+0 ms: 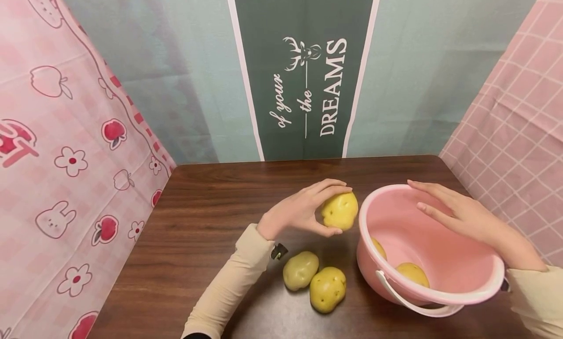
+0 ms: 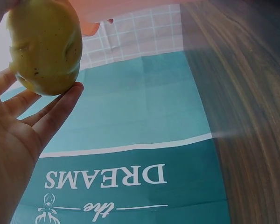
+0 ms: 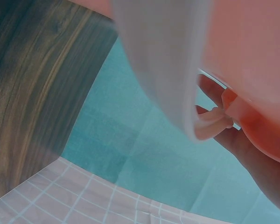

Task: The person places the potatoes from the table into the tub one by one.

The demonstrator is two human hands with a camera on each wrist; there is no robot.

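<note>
My left hand (image 1: 303, 209) holds a yellow potato (image 1: 340, 211) just left of the pink bucket (image 1: 433, 297), thumb below and fingers over its top. In the left wrist view, that potato (image 2: 46, 46) rests against the fingers. My right hand (image 1: 468, 217) grips the bucket's far right rim, with the thumb inside and the fingers outside the wall. In the right wrist view, part of the right hand (image 3: 252, 161) shows behind the bucket's handle (image 3: 165, 70). Two potatoes show inside the bucket, one (image 1: 412, 274) on its floor and one (image 1: 378, 249) partly hidden by the near left wall.
A greenish potato (image 1: 301, 270) and a yellow potato (image 1: 327, 290) lie side by side on the brown wooden table (image 1: 193, 231), below the left hand. A green cloth (image 1: 303, 16) with lettering hangs behind. Pink patterned cloths (image 1: 66, 207) hang at both sides.
</note>
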